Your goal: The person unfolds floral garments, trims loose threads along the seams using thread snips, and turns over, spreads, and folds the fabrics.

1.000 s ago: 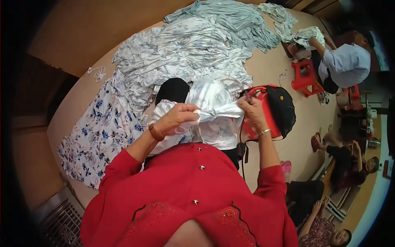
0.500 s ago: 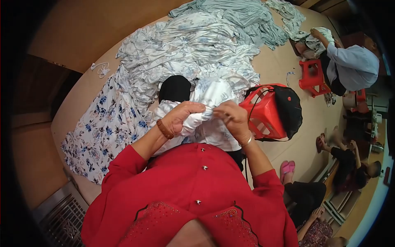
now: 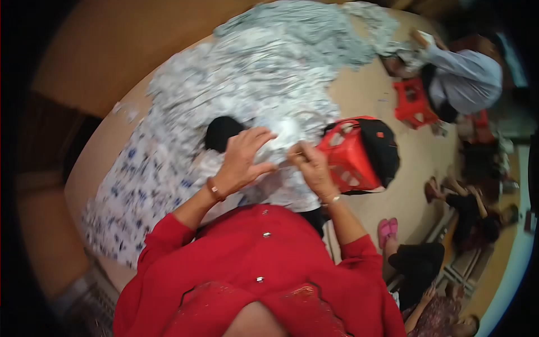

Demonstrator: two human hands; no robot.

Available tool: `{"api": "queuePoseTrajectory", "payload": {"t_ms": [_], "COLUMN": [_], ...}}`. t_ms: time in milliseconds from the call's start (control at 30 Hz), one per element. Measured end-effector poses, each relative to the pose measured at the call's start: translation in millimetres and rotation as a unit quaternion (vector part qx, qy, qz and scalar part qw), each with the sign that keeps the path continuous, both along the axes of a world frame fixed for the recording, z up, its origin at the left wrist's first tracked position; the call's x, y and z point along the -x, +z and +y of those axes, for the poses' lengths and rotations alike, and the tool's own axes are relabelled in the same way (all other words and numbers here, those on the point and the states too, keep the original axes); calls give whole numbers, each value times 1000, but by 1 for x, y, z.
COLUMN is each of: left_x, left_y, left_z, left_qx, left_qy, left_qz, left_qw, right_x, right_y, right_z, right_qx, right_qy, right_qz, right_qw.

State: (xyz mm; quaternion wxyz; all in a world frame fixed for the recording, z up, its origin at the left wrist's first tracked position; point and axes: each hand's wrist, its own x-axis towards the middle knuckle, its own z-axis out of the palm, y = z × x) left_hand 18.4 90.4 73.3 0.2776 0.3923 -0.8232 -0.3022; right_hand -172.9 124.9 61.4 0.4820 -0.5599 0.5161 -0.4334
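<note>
White patterned cloth (image 3: 286, 185) lies over my lap beneath both hands. My left hand (image 3: 245, 157) is raised above it with thumb and fingers spread, holding nothing. Close to its right, my right hand (image 3: 310, 166) has its fingers bent together over the cloth; whether something is pinched between them is too blurred to tell. A large heap of pale floral fabric (image 3: 241, 73) spreads over the floor in front, and a piece with blue flowers (image 3: 135, 196) lies at the left. A black-covered knee (image 3: 223, 133) shows beside my left hand.
A red stool (image 3: 348, 160) with a black bag (image 3: 379, 151) stands right of my hands. Further right, a person (image 3: 466, 78) in a light shirt handles cloth near another red stool (image 3: 412, 103). Other people sit at the lower right, one with pink shoes (image 3: 387, 231). Grey-green fabric (image 3: 303, 28) lies at the far end.
My left hand has let go of the white cloth and spread its fingers. My right hand has moved from the twisted cloth on the right to nearer my left hand. The view has shifted slightly.
</note>
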Motion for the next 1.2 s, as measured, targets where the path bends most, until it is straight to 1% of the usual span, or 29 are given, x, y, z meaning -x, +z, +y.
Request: {"api": "queuePoseTrajectory", "payload": {"t_ms": [33, 67, 100, 133, 167, 233, 300, 333, 400, 433, 467, 500, 533, 567, 600, 633, 667, 700, 767, 833, 867, 1000, 1067, 1100, 1167, 1200], "left_x": [1, 6, 9, 12, 19, 28, 32, 39, 43, 47, 54, 57, 46, 45, 46, 43, 43, 43, 44, 43, 43, 44, 46, 47, 45, 44], "left_y": [-1, 1, -4, -10, -2, -16, -28, -19, -32, -40, -44, -48, -45, -31, -9, -30, -17, -7, -20, -20, -21, -28, -38, -35, -27, -31], "left_z": [-3, -9, -15, -22, -29, -45, -56, -58, -66, -70, -72, -72, -69, -60, -53, -54, -52, -47, -56, -55, -55, -51, -50, -50, -48, -49], "left_qx": [46, 47, 39, -11, -44, 9, -12, -70, -285, -255, -255, -185, -125, -268, -269, -259, -309, -344, -256, -339, -377, -379, -364, -364, -390, -391], "left_qy": [-36, -89, -139, -180, -210, -257, -312, -348, -375, -402, -399, -393, -374, -304, -281, -269, -246, -217, -292, -263, -248, -236, -226, -225, -186, -183], "left_qz": [-8, -6, -15, 21, 29, 23, 42, 52, 53, 64, 59, 32, -4, -23, -45, -6, -32, -8, 43, 61, 57, 62, 84, 85, 67, 66], "left_qw": [998, 995, 989, 983, 976, 966, 949, 934, 881, 877, 879, 900, 919, 914, 920, 927, 918, 913, 921, 901, 891, 893, 900, 900, 899, 899], "right_x": [3, 3, 5, 3, 5, 9, 11, 13, 18, 19, 22, 30, 39, 39, 41, 42, 42, 40, 39, 39, 40, 37, 33, 33, 31, 31], "right_y": [0, -8, -5, -4, -14, -3, 20, 31, 19, 17, 16, -33, -39, -39, -43, -21, -21, -28, -25, -28, -29, -26, -21, -20, -20, -21], "right_z": [1, 3, 6, 5, 4, 8, 13, 15, 18, 17, 19, 14, 18, 19, 18, 23, 23, 22, 21, 19, 19, 19, 19, 19, 19, 19], "right_qx": [13, 90, 49, 130, 202, 211, 207, 216, 217, 209, 185, 171, 145, 166, 124, 45, -3, -13, -85, -105, -111, -92, -51, -52, -77, -78], "right_qy": [28, 33, 63, 36, 19, 4, 2, 8, 1, 0, 15, 11, 46, -1, -20, -51, -74, -100, -101, -89, -87, -88, -85, -85, -84, -83], "right_qz": [31, 72, 16, 51, 102, 139, 174, 177, 169, 156, 134, 129, 34, -13, -93, -13, 67, 1, -89, -119, -119, -96, -75, -75, -93, -95], "right_qw": [999, 993, 997, 990, 974, 967, 963, 960, 961, 965, 973, 977, 988, 986, 988, 998, 995, 995, 987, 983, 983, 987, 992, 992, 989, 989]}}
